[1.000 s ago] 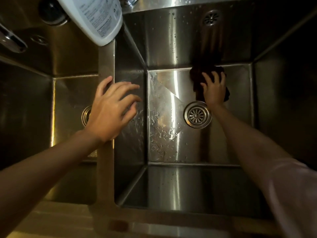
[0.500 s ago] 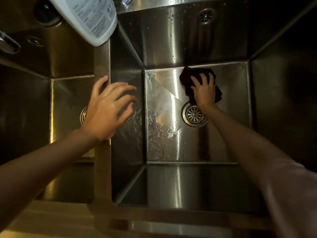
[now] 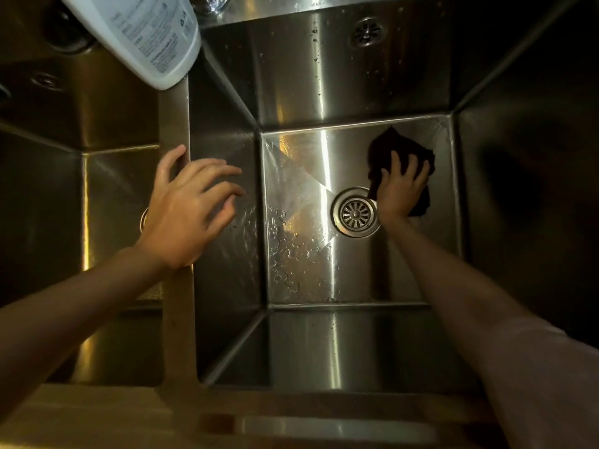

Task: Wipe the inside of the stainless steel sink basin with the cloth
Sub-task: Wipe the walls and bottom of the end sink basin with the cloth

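- Head view: the right hand (image 3: 400, 189) is pressing the dark cloth (image 3: 403, 150) flat against the floor of the right sink basin (image 3: 311, 176), its fingers (image 3: 394, 160) spread and nearly straight on top of the fabric rather than curling round it.
- The cloth is sticking out beyond the fingertips toward the back wall and past the little-finger side; the drain strainer (image 3: 356, 212) is sitting just beside the heel of the thumb.
- Water beads (image 3: 285, 251) are lying well off to the thumb side, beyond the drain, so the stroke is probably best carried that way with even palm pressure, keeping the cloth bunched under the fingers so it is not snagging on the strainer rim.
- The left hand (image 3: 188, 209) is hovering over the divider (image 3: 176, 131) between the 2 basins, fingers loosely spread and holding nothing; only the thumb looks close to the divider edge.
- A white bottle (image 3: 146, 34) is hanging well beyond the left fingertips.
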`<state>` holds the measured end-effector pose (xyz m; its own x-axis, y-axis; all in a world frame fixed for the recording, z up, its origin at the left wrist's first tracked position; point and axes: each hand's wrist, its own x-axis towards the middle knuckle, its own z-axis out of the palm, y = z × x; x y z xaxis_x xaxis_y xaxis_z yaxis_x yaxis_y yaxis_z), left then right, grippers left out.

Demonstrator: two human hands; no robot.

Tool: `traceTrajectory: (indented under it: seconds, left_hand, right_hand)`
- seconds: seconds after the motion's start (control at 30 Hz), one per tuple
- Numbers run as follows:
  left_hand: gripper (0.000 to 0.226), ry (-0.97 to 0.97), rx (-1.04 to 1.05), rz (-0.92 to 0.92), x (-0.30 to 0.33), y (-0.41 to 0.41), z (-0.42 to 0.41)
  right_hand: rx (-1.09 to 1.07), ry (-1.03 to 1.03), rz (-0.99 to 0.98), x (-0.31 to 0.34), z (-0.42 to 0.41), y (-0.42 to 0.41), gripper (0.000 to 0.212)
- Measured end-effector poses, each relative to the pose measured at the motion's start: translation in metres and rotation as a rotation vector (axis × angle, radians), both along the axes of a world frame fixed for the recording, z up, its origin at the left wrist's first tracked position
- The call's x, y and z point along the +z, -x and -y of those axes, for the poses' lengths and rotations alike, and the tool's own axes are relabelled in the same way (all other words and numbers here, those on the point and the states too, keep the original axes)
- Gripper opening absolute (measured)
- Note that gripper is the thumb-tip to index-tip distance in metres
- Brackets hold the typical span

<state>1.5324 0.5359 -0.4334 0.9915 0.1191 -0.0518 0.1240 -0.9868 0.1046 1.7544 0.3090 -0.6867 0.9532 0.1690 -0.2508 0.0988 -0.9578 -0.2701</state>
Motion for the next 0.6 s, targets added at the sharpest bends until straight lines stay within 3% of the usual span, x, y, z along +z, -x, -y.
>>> traceTrajectory:
  seconds: [0.13,0.37,0.43,0.6]
  left_hand:
    - [0.035,-0.017,-0.015,-0.021,0.001,-0.002,0.002]
    - [0.034,-0.051,-0.077,-0.012,0.001,-0.001,0.002]
    - [0.033,-0.049,-0.072,-0.013,0.0,0.0,0.001]
    - [0.033,-0.041,-0.067,-0.003,-0.004,0.001,-0.001]
  right_hand:
    - [0.057,-0.002,-0.042,0.004,-0.017,0.01,0.044]
    - [0.433,-0.061,-0.009,0.009,0.008,-0.075,0.043]
    - [0.406,-0.056,0.01,0.008,0.019,-0.086,0.043]
    - [0.083,-0.03,0.029,0.004,0.025,-0.049,0.045]
